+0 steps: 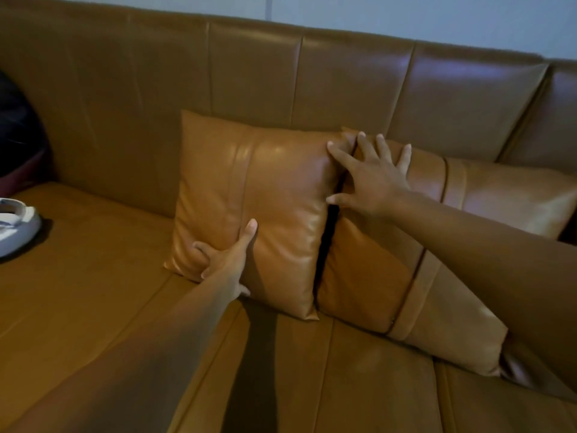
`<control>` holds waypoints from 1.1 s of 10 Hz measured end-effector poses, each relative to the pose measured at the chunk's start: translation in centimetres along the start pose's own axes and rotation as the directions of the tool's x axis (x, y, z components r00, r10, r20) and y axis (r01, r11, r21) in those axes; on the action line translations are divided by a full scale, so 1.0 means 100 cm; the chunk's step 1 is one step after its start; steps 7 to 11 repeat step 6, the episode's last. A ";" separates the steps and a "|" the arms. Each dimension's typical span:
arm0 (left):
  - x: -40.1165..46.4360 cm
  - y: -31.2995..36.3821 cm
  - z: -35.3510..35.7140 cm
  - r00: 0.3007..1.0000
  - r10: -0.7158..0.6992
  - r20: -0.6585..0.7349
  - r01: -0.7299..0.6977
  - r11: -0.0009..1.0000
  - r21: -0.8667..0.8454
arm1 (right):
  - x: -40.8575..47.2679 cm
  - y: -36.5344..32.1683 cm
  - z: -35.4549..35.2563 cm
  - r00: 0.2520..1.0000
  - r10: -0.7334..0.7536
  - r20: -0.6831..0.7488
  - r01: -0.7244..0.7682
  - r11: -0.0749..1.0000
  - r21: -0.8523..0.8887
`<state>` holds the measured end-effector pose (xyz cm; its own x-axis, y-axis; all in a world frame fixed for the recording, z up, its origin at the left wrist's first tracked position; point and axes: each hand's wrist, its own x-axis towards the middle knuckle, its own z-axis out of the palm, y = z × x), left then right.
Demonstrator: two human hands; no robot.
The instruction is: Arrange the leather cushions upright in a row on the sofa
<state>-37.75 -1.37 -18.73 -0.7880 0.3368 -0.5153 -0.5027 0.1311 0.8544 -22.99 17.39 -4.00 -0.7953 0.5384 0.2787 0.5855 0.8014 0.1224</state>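
Note:
A tan leather cushion stands upright against the backrest of the tan leather sofa. My left hand presses flat on its lower left face, fingers spread. A second tan cushion leans beside it on the right, touching it along a dark gap. My right hand lies spread across the top corner where both cushions meet. A third cushion leans behind my right forearm, partly hidden.
A white rounded object lies on the seat at the left edge. A dark bag or cushion sits in the far left corner. The sofa seat stretches in front of the cushions.

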 end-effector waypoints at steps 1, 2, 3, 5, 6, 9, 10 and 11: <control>0.000 0.002 -0.002 1.000 0.028 0.001 -0.028 1.000 0.004 | -0.006 0.007 0.001 1.000 -0.029 0.002 0.029 0.999 -0.015; 0.000 0.003 0.000 1.000 0.005 -0.031 -0.004 0.999 0.033 | -0.014 0.012 -0.004 0.998 -0.053 0.041 0.054 0.998 -0.020; -0.009 0.008 0.007 0.999 0.015 -0.044 -0.010 0.993 0.116 | -0.032 0.020 -0.007 0.997 -0.055 0.046 0.056 0.998 -0.031; -0.065 0.033 0.032 0.932 0.327 0.158 -0.347 0.669 0.658 | -0.100 0.054 -0.015 0.989 0.137 0.048 -0.134 0.989 -0.065; -0.104 0.044 0.045 0.821 0.450 0.353 -0.539 0.405 0.738 | -0.149 0.071 -0.023 0.950 0.305 0.067 -0.305 0.952 -0.016; -0.104 0.044 0.045 0.821 0.450 0.353 -0.539 0.405 0.738 | -0.149 0.071 -0.023 0.950 0.305 0.067 -0.305 0.952 -0.016; -0.104 0.044 0.045 0.821 0.450 0.353 -0.539 0.405 0.738 | -0.149 0.071 -0.023 0.950 0.305 0.067 -0.305 0.952 -0.016; -0.104 0.044 0.045 0.821 0.450 0.353 -0.539 0.405 0.738 | -0.149 0.071 -0.023 0.950 0.305 0.067 -0.305 0.952 -0.016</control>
